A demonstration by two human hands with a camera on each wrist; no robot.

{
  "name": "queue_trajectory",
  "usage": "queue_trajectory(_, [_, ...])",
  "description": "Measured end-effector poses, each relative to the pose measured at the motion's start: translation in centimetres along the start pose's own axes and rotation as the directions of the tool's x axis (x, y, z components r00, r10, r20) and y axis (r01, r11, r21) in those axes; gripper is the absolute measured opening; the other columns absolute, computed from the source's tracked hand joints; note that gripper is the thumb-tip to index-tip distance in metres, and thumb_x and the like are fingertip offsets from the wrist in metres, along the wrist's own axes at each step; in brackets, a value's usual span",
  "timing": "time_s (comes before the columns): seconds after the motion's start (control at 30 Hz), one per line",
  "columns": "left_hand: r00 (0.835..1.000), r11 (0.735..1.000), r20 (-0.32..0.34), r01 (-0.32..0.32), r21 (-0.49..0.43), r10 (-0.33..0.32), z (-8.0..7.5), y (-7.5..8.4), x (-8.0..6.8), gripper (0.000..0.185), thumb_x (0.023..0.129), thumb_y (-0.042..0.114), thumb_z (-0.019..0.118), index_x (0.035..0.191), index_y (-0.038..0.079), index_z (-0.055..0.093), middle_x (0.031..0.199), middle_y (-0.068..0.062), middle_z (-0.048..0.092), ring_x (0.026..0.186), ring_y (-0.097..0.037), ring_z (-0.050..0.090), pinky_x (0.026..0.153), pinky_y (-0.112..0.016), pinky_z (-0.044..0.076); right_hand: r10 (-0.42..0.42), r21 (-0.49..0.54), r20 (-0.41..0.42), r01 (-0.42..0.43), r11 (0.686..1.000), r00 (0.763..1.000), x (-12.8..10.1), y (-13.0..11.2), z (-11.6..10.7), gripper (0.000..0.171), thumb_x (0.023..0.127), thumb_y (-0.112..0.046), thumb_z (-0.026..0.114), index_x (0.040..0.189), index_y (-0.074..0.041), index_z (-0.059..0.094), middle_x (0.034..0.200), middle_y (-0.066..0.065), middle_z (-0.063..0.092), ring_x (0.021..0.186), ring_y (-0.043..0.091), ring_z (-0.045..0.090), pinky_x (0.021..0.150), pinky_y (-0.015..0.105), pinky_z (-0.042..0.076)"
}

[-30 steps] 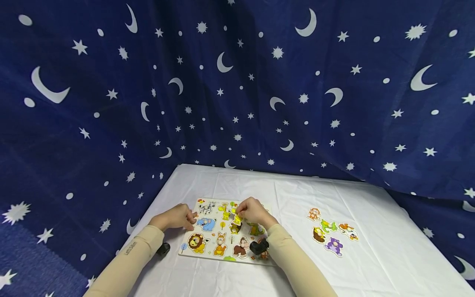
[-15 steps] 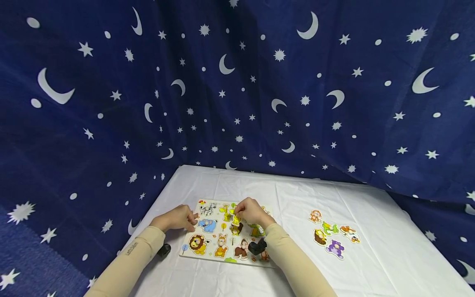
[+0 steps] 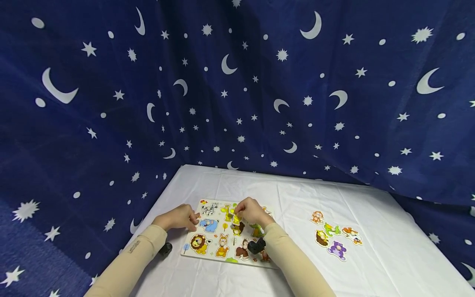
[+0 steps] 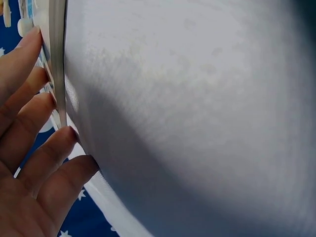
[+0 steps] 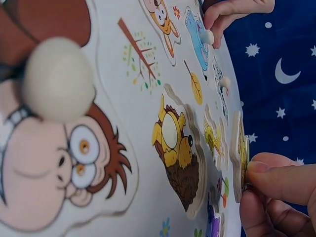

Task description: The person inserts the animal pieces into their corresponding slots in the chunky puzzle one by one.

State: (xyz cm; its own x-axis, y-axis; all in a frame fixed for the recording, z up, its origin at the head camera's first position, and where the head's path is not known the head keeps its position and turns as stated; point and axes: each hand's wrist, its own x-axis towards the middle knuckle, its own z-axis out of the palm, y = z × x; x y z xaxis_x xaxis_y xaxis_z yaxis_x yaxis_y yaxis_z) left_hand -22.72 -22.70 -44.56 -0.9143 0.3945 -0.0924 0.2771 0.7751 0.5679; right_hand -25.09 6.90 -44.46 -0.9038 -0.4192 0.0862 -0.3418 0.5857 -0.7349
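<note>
A wooden animal puzzle board [image 3: 213, 239] lies on the white table. My left hand [image 3: 181, 216] is at its left side; in the left wrist view the fairly straight fingers [image 4: 59, 143] touch the board's edge. My right hand [image 3: 253, 212] pinches a yellow giraffe puzzle piece [image 5: 238, 158] between thumb and fingers, tilted and just above the board. Beside it on the board are a yellow giraffe picture [image 5: 213, 136] and a hedgehog recess [image 5: 177, 158] without a knob. The monkey piece [image 5: 54, 168], lion [image 3: 199, 244], kangaroo [image 3: 222, 246] and blue elephant [image 3: 209, 225] sit in place.
Right of the board lie several loose pieces: an orange animal [image 3: 317, 217], a green crocodile [image 3: 331, 229], a hedgehog [image 3: 321, 238], a purple animal [image 3: 337, 250] and an orange-and-white one [image 3: 350, 233]. A dark blue star-patterned curtain [image 3: 252, 95] encloses the table [image 3: 304, 272].
The head view has shifted slightly, moving the whole scene a little right. The giraffe piece has stayed in my right hand, and the left hand has remained at the board's edge.
</note>
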Motion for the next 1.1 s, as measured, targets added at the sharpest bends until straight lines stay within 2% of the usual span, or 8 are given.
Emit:
queue_trajectory(0.17, [1.000, 1.000, 0.006, -0.012, -0.012, 0.012, -0.12, 0.00, 0.01, 0.016, 0.068, 0.004, 0.088, 0.081, 0.007, 0.079, 0.112, -0.016, 0.075, 0.117, -0.034, 0.066, 0.099, -0.044, 0.052, 0.005, -0.011, 0.008, -0.005, 1.000, 1.000, 0.26, -0.04, 0.10, 0.011, 0.086, 0.006, 0.068, 0.088, 0.000, 0.077, 0.090, 0.010, 0.076, 0.069, 0.009, 0.059, 0.060, 0.023, 0.050])
queue_trajectory(0.33, [1.000, 1.000, 0.010, -0.004, -0.005, 0.004, -0.06, -0.13, -0.04, 0.015, 0.069, 0.005, 0.088, 0.080, 0.008, 0.079, 0.111, -0.014, 0.075, 0.116, -0.033, 0.067, 0.096, -0.041, 0.053, -0.009, -0.018, 0.012, 0.009, 1.000, 1.000, 0.40, 0.04, 0.25, 0.013, 0.086, 0.008, 0.066, 0.087, 0.001, 0.077, 0.085, 0.010, 0.076, 0.065, 0.008, 0.056, 0.057, 0.022, 0.048])
queue_trajectory(0.53, [1.000, 1.000, 0.005, -0.002, -0.013, 0.002, -0.07, -0.10, -0.07, 0.015, 0.068, 0.004, 0.088, 0.079, 0.008, 0.079, 0.116, -0.017, 0.073, 0.121, -0.035, 0.064, 0.100, -0.044, 0.051, 0.008, -0.025, -0.005, -0.008, 1.000, 1.000, 0.46, 0.05, 0.20, 0.013, 0.085, 0.007, 0.067, 0.086, -0.001, 0.077, 0.089, 0.010, 0.076, 0.069, 0.009, 0.059, 0.060, 0.023, 0.050])
queue_trajectory(0.67, [1.000, 1.000, 0.008, 0.004, -0.019, -0.003, -0.08, -0.04, 0.02, 0.014, 0.069, 0.005, 0.088, 0.079, 0.009, 0.079, 0.117, -0.016, 0.073, 0.121, -0.034, 0.064, 0.097, -0.041, 0.052, 0.020, -0.026, -0.001, -0.020, 0.999, 1.000, 0.49, 0.04, 0.11, 0.012, 0.084, 0.006, 0.068, 0.087, -0.001, 0.077, 0.089, 0.009, 0.076, 0.070, 0.010, 0.060, 0.061, 0.024, 0.051])
queue_trajectory(0.9, [1.000, 0.999, 0.018, 0.008, -0.031, -0.007, -0.18, -0.12, -0.13, 0.015, 0.070, 0.004, 0.087, 0.083, 0.007, 0.079, 0.119, -0.018, 0.072, 0.123, -0.036, 0.063, 0.100, -0.044, 0.051, 0.002, -0.009, 0.005, -0.002, 1.000, 1.000, 0.85, -0.01, 0.24, 0.009, 0.084, 0.005, 0.071, 0.088, -0.001, 0.076, 0.079, 0.005, 0.071, 0.068, 0.010, 0.058, 0.061, 0.024, 0.049])
queue_trajectory(1.1, [0.999, 1.000, 0.021, -0.031, -0.008, 0.031, -0.06, -0.35, 0.14, 0.013, 0.070, 0.005, 0.088, 0.080, 0.007, 0.079, 0.116, -0.017, 0.073, 0.117, -0.034, 0.066, 0.086, -0.033, 0.053, -0.012, -0.016, -0.009, 0.012, 1.000, 1.000, 1.06, -0.01, 0.32, 0.008, 0.084, 0.006, 0.071, 0.085, -0.001, 0.076, 0.079, 0.006, 0.073, 0.066, 0.009, 0.059, 0.059, 0.023, 0.049])
